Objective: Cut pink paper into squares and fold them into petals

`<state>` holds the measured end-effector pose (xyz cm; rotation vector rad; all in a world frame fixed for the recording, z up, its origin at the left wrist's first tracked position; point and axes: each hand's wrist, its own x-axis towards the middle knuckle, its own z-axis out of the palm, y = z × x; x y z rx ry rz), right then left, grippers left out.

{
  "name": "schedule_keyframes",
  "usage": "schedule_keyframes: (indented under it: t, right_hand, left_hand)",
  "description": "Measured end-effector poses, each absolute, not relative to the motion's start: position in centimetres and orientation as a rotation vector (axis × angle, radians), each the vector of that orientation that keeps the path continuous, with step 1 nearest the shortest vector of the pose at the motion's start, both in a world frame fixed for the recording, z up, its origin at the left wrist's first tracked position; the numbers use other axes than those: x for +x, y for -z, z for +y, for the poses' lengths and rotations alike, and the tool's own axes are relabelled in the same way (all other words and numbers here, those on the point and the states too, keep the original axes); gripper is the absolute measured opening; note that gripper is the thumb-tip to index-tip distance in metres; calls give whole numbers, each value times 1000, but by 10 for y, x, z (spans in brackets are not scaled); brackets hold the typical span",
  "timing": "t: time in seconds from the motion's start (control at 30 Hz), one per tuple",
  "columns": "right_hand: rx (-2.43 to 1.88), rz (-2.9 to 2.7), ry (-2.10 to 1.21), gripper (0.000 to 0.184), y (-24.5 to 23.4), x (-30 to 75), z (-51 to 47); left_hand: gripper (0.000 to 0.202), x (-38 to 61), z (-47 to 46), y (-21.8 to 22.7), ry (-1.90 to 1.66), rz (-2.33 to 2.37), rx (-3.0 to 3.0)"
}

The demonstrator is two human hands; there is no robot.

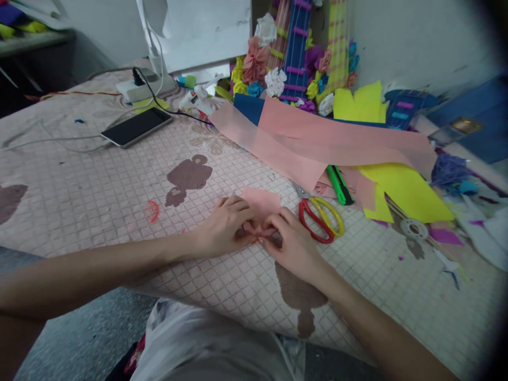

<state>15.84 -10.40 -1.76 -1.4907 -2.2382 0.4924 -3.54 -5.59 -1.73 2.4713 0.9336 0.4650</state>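
A small piece of pink paper (262,201) lies on the patterned tablecloth, its near edge gathered between my fingers. My left hand (228,225) pinches that edge from the left, the thumb close to the table. From the right, my right hand (296,243) pinches the same edge, its fingertips almost meeting the left ones. The fingers cover the gathered part of the paper. Just right of my right hand lie scissors (320,219) with one red and one yellow handle loop. Beyond them is a green cutter knife (339,185).
Large pink paper sheets (337,140) and yellow paper (413,193) spread across the right side. A phone (137,127) rests at left, near a power strip (143,87) with cables. Paper flowers (256,61) and a blue paper guitar (297,47) stand at the back.
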Motion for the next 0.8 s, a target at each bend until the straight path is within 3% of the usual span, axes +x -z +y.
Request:
schedule_keyframes:
  t: [0.27, 0.37, 0.5, 0.7, 0.8]
  right_hand:
    - [-1481, -2282, -622, 32, 6, 161, -106]
    - [-1438, -2271, -684, 29, 6, 164, -105]
    - [-1400, -2179, -667, 13, 13, 166, -102]
    - [-1452, -2135, -571, 5, 19, 161, -101]
    - [-1497, -2162, -530, 5, 18, 159, -100]
  left_hand:
    - [41, -40, -53, 15, -391, 871, 2469]
    - [45, -40, -51, 14, -397, 858, 2450]
    - [37, -41, -50, 15, -431, 828, 2417]
    - [10, -38, -53, 17, -510, 856, 2391]
    - [6, -36, -55, 18, -516, 888, 2392]
